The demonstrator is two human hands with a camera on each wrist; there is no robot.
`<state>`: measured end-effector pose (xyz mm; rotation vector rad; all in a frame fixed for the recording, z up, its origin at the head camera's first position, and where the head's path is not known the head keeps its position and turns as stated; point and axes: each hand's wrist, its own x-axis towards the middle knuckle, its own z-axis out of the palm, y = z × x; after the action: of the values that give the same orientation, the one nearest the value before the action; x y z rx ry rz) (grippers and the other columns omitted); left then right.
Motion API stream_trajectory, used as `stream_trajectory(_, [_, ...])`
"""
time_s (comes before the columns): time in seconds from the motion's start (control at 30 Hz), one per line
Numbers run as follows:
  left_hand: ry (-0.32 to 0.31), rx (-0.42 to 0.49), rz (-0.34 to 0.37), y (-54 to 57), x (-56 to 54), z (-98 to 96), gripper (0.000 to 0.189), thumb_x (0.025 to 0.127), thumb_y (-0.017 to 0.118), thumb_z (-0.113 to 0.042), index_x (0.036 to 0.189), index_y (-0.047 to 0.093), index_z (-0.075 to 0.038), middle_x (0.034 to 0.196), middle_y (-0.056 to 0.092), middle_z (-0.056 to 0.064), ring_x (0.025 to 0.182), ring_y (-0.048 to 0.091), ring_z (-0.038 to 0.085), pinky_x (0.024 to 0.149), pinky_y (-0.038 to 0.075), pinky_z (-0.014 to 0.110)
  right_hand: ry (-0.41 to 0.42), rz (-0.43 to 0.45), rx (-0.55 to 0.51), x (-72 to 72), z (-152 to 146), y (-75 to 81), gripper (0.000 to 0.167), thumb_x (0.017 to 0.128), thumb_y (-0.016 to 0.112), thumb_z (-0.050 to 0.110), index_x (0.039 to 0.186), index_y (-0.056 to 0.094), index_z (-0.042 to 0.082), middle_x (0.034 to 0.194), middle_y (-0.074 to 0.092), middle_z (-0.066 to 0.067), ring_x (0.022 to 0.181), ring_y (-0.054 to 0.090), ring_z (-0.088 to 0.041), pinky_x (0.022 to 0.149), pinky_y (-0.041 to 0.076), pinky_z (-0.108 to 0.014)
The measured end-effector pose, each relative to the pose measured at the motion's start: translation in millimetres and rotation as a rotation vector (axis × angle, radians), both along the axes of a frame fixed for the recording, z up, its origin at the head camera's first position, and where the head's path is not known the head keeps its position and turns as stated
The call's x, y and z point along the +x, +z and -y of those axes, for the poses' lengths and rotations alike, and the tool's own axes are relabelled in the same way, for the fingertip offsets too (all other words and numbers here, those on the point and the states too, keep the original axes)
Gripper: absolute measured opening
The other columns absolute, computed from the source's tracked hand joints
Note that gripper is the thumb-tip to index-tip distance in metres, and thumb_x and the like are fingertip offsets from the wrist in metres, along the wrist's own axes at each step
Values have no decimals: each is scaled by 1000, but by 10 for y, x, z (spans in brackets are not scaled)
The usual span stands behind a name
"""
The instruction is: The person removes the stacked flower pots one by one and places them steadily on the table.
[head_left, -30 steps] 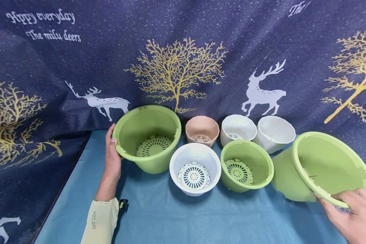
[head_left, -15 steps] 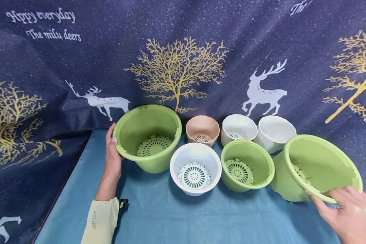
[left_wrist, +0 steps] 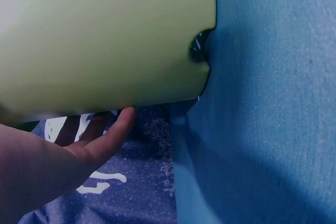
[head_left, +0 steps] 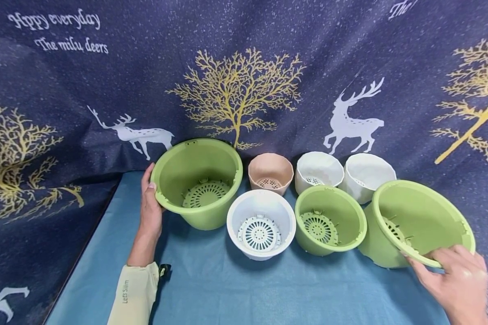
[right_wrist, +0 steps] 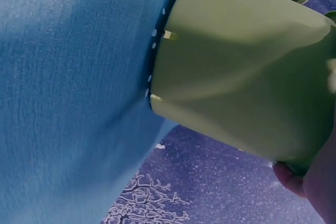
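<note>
On the left of the head view, a large green plant pot (head_left: 199,221) stands on the blue cloth. My left hand (head_left: 150,210) rests against its outer side just under the rim; in the left wrist view the extended fingers (left_wrist: 113,135) touch the wall. At the right, my right hand (head_left: 451,277) grips the near rim of another large green pot (head_left: 382,234), its fingers over the edge and the thumb outside. That pot leans toward me, and the right wrist view shows its slotted base edge (right_wrist: 157,77) close to the cloth.
Between the large pots stand a white pot (head_left: 261,198) and a smaller green pot (head_left: 329,243) in front. A pinkish-brown pot (head_left: 269,167) and two white faceted pots (head_left: 319,164) line the back. A dark printed curtain (head_left: 244,27) hangs behind the blue cloth (head_left: 268,293).
My right hand has brought the right green pot leftward, beside the smaller green pot, and its slotted floor shows more. The left hand and its pot have stayed in place.
</note>
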<state>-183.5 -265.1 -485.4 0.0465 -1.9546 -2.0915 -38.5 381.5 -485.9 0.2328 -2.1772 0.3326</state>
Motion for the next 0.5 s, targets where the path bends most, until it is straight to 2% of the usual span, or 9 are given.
stream_trajectory(0.27, [5,-3,-5,6,-2,-3,51,115,29,-36,167,31,-36,152,50,10,107,64,28,69,58,24,15,-29,4,-32,46,-1,79,92,56,80,53,57,11,54,52,-8,57,44,-29,64,28,-51])
stream_trajectory(0.5, [15,-12,-4,5,-3,-7,51,115,29,-35,167,31,-36,154,49,10,108,64,29,69,58,24,7,-40,15,-42,89,-2,79,92,57,80,54,57,10,54,53,-8,58,44,-32,65,27,-54])
